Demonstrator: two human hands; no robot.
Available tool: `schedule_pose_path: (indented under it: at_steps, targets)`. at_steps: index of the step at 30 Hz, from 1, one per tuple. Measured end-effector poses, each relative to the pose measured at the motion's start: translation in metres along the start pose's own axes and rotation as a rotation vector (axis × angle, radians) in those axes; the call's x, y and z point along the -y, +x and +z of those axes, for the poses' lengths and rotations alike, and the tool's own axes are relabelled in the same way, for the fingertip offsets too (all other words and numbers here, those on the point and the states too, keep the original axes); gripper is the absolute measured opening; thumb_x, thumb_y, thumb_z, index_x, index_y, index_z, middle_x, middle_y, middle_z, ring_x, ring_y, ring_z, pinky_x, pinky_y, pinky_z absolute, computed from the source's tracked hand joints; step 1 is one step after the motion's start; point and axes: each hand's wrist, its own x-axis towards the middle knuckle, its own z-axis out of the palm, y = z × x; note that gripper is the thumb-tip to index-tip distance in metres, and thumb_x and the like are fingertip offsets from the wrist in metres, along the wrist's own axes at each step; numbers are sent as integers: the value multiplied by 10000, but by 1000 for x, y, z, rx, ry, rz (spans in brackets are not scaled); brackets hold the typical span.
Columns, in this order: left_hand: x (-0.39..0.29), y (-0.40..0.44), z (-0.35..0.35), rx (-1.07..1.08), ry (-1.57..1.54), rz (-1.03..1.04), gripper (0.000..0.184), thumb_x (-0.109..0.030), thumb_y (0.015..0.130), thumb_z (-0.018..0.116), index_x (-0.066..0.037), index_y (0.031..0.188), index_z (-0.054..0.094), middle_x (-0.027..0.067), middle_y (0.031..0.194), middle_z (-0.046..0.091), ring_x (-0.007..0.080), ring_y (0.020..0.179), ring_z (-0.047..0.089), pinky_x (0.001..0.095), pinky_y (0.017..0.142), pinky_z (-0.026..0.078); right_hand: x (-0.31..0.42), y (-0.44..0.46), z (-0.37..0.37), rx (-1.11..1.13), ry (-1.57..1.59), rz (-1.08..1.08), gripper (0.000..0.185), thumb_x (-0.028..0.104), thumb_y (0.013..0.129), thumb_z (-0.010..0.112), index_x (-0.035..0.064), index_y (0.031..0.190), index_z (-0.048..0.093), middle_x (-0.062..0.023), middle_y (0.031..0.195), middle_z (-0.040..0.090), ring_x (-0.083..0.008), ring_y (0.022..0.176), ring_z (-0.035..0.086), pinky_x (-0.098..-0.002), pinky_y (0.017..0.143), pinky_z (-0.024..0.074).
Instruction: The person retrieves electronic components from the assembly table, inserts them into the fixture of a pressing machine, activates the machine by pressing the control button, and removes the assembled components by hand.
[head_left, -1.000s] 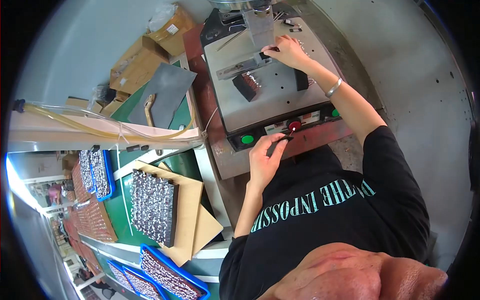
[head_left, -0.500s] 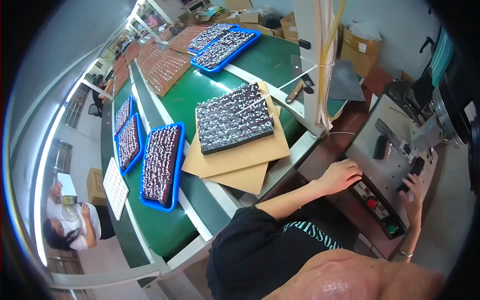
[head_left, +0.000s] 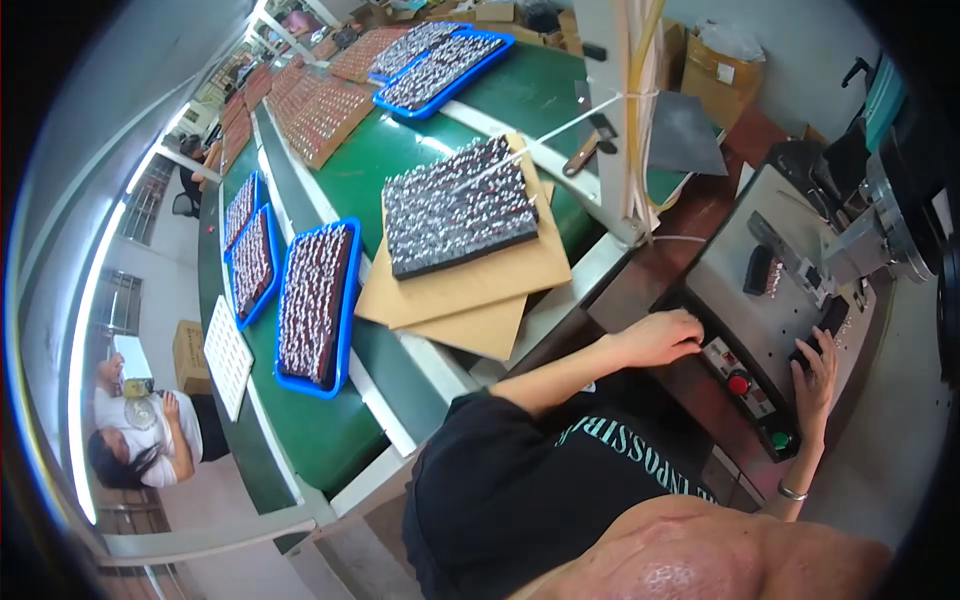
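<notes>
My left hand is at the near left corner of the machine's control panel, its fingers curled together; whether anything is in them is hidden. My right hand, with a bracelet at the wrist, grips a black block on the metal machine plate. Small pale pieces lie beside that block. Another black block with a row of small white-tipped parts lies farther back on the plate, next to a metal guide bar. Between my hands are a red button and a green button.
A large dark stack of white-tipped parts sits on brown boards to my left. Blue trays of similar parts stand on the green conveyor. A knife lies by a post. Another person is at far left.
The view has shifted slightly, so the scene sits a little higher. My right hand's fingers have straightened somewhat along the black block. My left hand stays by the panel corner.
</notes>
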Motion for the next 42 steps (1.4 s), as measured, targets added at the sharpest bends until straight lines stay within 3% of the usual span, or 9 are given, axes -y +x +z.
schedule_pose_path:
  at_steps: [4,11,16,18,22,26,32,38,42]
  targets:
    - [-6,8,-6,112,-10,-86,179,-206,882,675,-43,942,631,122,962,641,320,994,604,418,817,499,-4,0,5,-24,-32,-30,394,-32,837,666,92,1210,652,-109,1417,521,-331,1407,385,-448,1152,320]
    - [-13,86,-19,-336,365,352,178,-184,810,726,-74,907,625,106,1263,577,331,1143,564,410,968,460,1,2,11,-86,-65,-40,310,-23,825,682,76,1119,680,-123,1358,568,-362,1356,440,-462,1129,356]
    - [4,105,-17,-58,298,207,232,-163,771,713,-53,954,624,100,1042,600,314,1041,605,416,876,500,-3,4,11,-92,-48,-8,223,13,782,735,61,998,710,-119,1319,595,-360,1332,473,-453,1080,404]
    - [-3,110,-25,20,367,167,266,-171,825,665,-78,1074,649,116,1164,638,306,1094,615,404,904,508,9,7,5,-80,-66,59,212,46,782,747,75,989,717,-101,1323,596,-352,1333,475,-444,1078,410]
    - [4,112,-12,-90,452,222,319,-249,837,730,-102,1107,644,111,1148,641,332,1096,602,434,914,490,9,2,2,-99,-46,39,167,130,834,732,103,999,724,-88,1282,610,-334,1344,462,-456,1091,402]
    - [9,112,3,-193,446,308,310,-215,787,774,-112,1051,648,69,1017,598,287,932,594,418,761,501,13,-2,4,-111,-23,90,162,188,854,721,104,992,733,-87,1296,607,-341,1345,458,-451,1106,374]
    - [3,117,8,-189,486,301,365,-206,799,769,-140,1139,652,61,1096,610,289,988,576,428,828,481,11,-2,8,-149,-27,70,172,193,866,707,106,1012,736,-96,1294,612,-343,1348,454,-444,1117,364]
    - [14,122,-1,-44,527,315,423,-209,819,752,-166,1224,637,66,1296,568,322,1250,475,487,1028,393,11,-10,-10,-208,197,157,211,170,886,691,89,1080,711,-71,1137,682,-272,1117,609,-411,1016,425]
    - [-12,154,-4,-75,529,421,355,-227,859,718,-133,1197,660,53,1266,604,303,1289,461,491,1098,338,13,-8,-28,-282,250,302,221,161,890,693,65,1089,698,-79,990,706,-230,928,652,-369,895,477]
